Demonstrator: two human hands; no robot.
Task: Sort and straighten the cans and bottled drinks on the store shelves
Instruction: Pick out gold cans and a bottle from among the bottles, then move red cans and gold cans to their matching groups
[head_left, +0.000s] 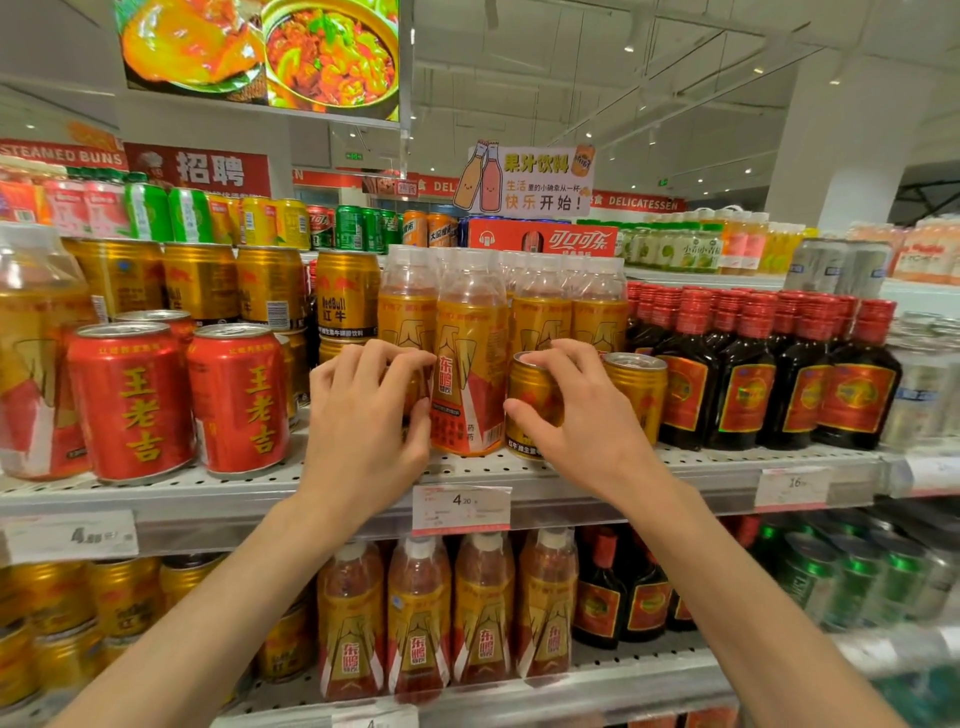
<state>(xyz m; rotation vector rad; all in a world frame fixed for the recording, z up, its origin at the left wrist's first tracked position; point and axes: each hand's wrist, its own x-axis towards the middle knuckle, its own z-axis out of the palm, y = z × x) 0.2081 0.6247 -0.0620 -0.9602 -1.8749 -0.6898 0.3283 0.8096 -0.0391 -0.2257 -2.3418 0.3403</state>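
Observation:
On the middle shelf (519, 467) an orange-labelled bottle (470, 364) stands at the front edge between my two hands. My left hand (363, 415) curls round a gold can just left of that bottle; the can is almost wholly hidden behind the fingers. My right hand (571, 410) grips a gold can (530, 400) right of the bottle, thumb low on its front and fingers over its rim. Another gold can (636, 389) stands upright just right of it. More of the same bottles (540, 306) stand in rows behind.
Two red cans (130, 400) stand at the shelf's left, with gold cans (202, 280) stacked behind. Dark red-capped bottles (753, 369) fill the right. A price tag (461, 506) hangs on the shelf edge. The lower shelf holds more bottles (447, 613) and gold cans (124, 597).

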